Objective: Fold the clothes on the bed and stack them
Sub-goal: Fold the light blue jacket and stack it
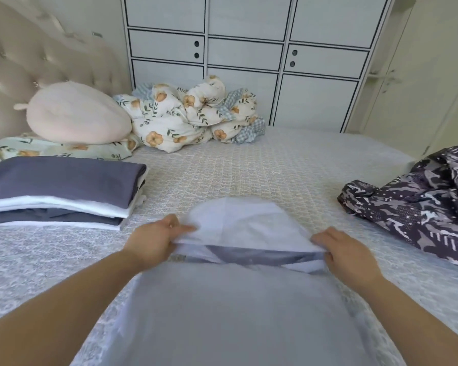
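The garment (236, 307) in front is pale grey-blue with a white fold. The stack (61, 191) alternates slate blue and white. The crumpled shirt (418, 207) is dark purple-grey with pale camouflage shapes. The quilt (193, 114) is cream with orange flowers, green leaves and blue gingham. The bed (275, 165) cover is pale grey with a lattice pattern.

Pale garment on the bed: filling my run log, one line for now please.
fold underway | left hand, right hand pinch pale garment | stack left

Both bare forearms outstretched, left hand (154, 240) and right hand (345, 253) each pinching, fingers curled.
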